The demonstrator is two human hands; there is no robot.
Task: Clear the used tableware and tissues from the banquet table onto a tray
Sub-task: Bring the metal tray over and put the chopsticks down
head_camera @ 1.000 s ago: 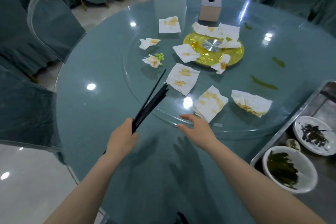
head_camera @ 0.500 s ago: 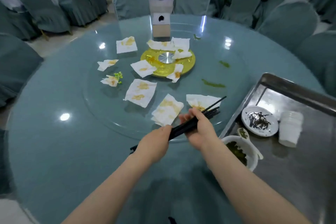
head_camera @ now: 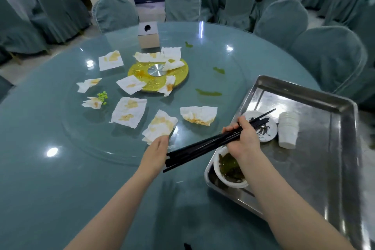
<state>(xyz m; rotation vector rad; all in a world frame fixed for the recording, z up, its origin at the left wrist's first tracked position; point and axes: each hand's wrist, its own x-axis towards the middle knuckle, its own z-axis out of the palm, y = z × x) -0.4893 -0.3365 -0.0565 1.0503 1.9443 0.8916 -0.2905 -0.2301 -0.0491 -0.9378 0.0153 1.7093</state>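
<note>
Teal table point(head_camera: 50, 189) strewn with tissues point(head_camera: 129, 114): right hand point(head_camera: 242, 140) grips chopsticks point(head_camera: 203, 146) above the tray point(head_camera: 314, 168); left hand point(head_camera: 155, 153) slack, fingers straight, beside their near ends.

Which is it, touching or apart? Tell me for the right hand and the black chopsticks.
Touching. The head view shows the right hand with its fingers curled round the black chopsticks, gripping the bundle near its far end.
</note>
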